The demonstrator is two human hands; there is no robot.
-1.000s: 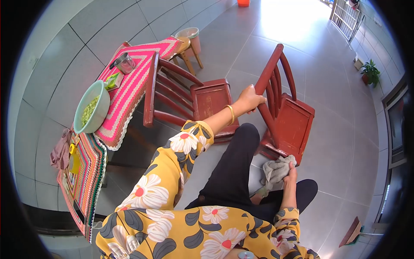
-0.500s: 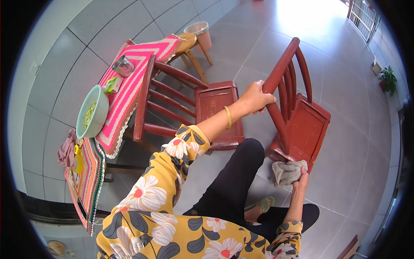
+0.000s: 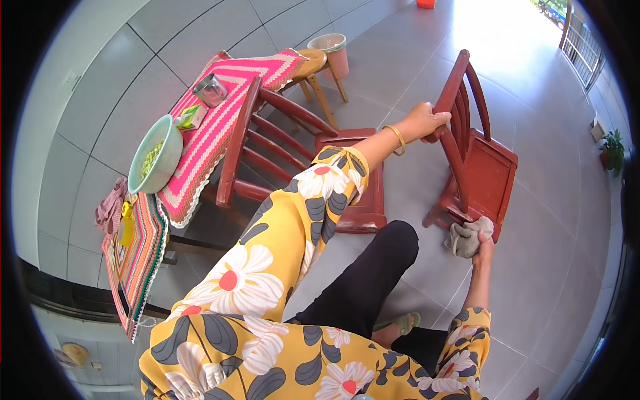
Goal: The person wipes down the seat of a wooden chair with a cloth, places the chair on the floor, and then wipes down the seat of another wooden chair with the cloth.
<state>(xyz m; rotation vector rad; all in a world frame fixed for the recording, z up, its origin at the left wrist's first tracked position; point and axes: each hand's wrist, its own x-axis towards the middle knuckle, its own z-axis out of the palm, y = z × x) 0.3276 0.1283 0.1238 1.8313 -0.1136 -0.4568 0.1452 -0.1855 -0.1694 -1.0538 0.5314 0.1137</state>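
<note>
My left hand [image 3: 427,123], with a gold bangle on its wrist, is wrapped round the top rail of a red wooden chair [image 3: 485,175] at the right. A grey cloth [image 3: 469,237] is bunched in my right hand [image 3: 485,248], against the near edge of that chair's seat. The cloth hides part of the fingers. The chair looks tilted on the tiled floor. Left of it stands a second red chair [image 3: 360,207], partly behind my left sleeve.
A table with a pink striped cover [image 3: 193,170] holds a green basin [image 3: 175,155], a metal cup [image 3: 211,91] and a small box [image 3: 194,117]. Behind it are a wooden stool [image 3: 312,63] and a pink bin [image 3: 338,59]. A potted plant [image 3: 612,150] stands far right.
The view has shifted. My right hand and the cloth have moved along the near edge of the chair's seat, and the cloth is bunched differently. My left hand still holds the top rail.
</note>
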